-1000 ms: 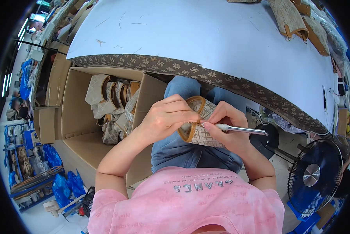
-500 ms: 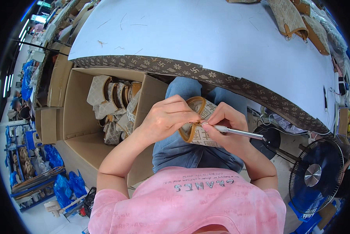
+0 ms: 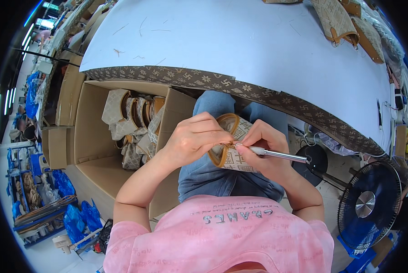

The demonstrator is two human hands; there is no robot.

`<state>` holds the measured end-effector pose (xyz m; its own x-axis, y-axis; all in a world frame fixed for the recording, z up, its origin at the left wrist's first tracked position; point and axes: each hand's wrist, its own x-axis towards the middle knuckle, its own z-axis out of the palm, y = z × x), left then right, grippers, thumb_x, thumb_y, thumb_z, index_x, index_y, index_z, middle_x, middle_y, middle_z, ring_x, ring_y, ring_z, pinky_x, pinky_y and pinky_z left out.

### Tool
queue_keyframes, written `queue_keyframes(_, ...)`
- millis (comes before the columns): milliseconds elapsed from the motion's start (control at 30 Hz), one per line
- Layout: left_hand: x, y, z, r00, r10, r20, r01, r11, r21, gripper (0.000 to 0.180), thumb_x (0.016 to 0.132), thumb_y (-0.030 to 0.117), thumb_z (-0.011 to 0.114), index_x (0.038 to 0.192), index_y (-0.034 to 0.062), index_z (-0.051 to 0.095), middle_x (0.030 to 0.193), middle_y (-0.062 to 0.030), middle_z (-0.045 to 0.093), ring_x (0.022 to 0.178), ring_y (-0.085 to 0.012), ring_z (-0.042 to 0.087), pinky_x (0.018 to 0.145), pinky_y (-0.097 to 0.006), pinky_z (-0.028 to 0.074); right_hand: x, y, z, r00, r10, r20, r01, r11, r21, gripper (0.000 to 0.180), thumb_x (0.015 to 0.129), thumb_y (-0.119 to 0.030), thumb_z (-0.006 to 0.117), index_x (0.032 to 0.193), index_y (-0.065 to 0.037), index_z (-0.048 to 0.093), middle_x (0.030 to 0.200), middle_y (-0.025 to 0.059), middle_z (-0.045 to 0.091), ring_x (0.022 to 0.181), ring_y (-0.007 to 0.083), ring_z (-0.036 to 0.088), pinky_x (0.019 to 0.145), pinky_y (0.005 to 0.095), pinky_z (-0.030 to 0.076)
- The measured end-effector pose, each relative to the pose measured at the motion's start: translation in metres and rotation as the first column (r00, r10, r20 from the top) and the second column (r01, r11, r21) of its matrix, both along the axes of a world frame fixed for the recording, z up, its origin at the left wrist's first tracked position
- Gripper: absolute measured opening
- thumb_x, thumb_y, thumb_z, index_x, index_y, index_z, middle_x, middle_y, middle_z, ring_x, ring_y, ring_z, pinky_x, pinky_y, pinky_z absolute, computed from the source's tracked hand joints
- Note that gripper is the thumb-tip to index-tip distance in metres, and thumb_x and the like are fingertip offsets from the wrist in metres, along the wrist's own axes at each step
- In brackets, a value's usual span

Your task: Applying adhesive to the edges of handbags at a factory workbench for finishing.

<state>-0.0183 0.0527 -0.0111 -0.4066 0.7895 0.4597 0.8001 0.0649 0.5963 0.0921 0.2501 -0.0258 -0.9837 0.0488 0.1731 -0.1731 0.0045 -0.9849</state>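
Note:
A small patterned cream bag (image 3: 240, 160) with tan trim rests across my lap, its round opening facing left. My left hand (image 3: 189, 140) is closed, thumb and fingertips pinching a small tan part at the bag's rim. Coming from the other side, my right hand (image 3: 268, 148) is closed on a slim silver, pen-like tool (image 3: 286, 156) with a pale grip. The tool's back end points right, and its front end meets the rim beside my left fingertips. Exactly what lies between the fingertips is too small to tell.
A cardboard box (image 3: 95, 166) of similar patterned bags (image 3: 130, 113) stands open at my left. Ahead is a white table (image 3: 204, 41) with loose threads; more bag pieces (image 3: 338, 27) lie at its far right. A black fan (image 3: 367, 204) stands at my right.
Both hands, the tool and the bag stay in almost the same place. Only a very slight shift of the whole picture shows.

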Motion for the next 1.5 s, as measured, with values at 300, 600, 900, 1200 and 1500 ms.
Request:
queue_keyframes(300, -0.016, -0.016, -0.008, 0.898, 0.388, 0.207, -0.427, 0.882, 0.199, 0.031, 0.076, 0.006, 0.074, 0.107, 0.0038, 0.071, 0.104, -0.0082, 0.071, 0.096, -0.0251, 0.066, 0.083, -0.036, 0.055, -0.001, 0.013, -0.012, 0.992, -0.1, -0.072, 0.078, 0.962, -0.263, 0.012, 0.088, 0.004, 0.066, 0.084, -0.001, 0.056, 0.085, 0.0065, 0.055, 0.071, 0.0109, 0.053, 0.064, 0.025, 0.054)
queue_keyframes(600, -0.007, -0.027, -0.031, 0.98, -0.199, 0.002, 0.181, 0.885, -0.43, 0.028, 0.093, 0.025, 0.07, 0.108, 0.0019, 0.07, 0.104, -0.0059, 0.071, 0.092, -0.0198, 0.068, 0.086, -0.031, 0.053, 0.006, 0.082, 0.028, 0.769, -0.541, -0.341, 0.264, 0.754, -0.602, 0.016, 0.098, -0.003, 0.058, 0.086, -0.005, 0.048, 0.092, 0.0046, 0.047, 0.076, 0.0105, 0.041, 0.069, 0.025, 0.045)
queue_keyframes(900, 0.016, 0.006, -0.001, 0.07, 0.124, 0.99, 0.022, 0.992, -0.126, 0.036, 0.102, 0.035, 0.06, 0.112, 0.0023, 0.07, 0.094, 0.0001, 0.071, 0.08, -0.0061, 0.065, 0.067, -0.024, 0.054, 0.027, 0.108, 0.054, 0.665, -0.59, -0.458, 0.235, 0.748, -0.621, 0.016, 0.097, 0.0, 0.057, 0.085, -0.006, 0.048, 0.096, 0.0036, 0.044, 0.078, 0.0107, 0.04, 0.07, 0.0243, 0.04)
queue_keyframes(1200, 0.05, -0.029, -0.008, 0.231, -0.064, 0.971, -0.229, 0.966, 0.119, 0.032, 0.099, 0.022, 0.066, 0.122, 0.0007, 0.065, 0.099, -0.0032, 0.068, 0.085, -0.0076, 0.063, 0.073, -0.024, 0.053, 0.024, 0.098, 0.045, 0.781, -0.554, -0.287, 0.144, 0.607, -0.781, 0.015, 0.096, 0.003, 0.057, 0.085, -0.002, 0.048, 0.097, 0.0069, 0.045, 0.078, 0.013, 0.041, 0.068, 0.027, 0.041)
queue_keyframes(1500, 0.047, -0.177, -0.052, 0.171, 0.799, 0.577, -0.985, 0.161, 0.069, 0.024, 0.099, 0.01, 0.06, 0.12, -0.0001, 0.061, 0.093, -0.0028, 0.064, 0.087, -0.0126, 0.061, 0.081, -0.029, 0.051, 0.011, 0.126, 0.055, 0.696, -0.616, -0.37, 0.231, 0.679, -0.697, 0.017, 0.099, -0.007, 0.058, 0.09, -0.003, 0.045, 0.101, 0.0058, 0.044, 0.075, 0.0108, 0.038, 0.066, 0.0263, 0.038)
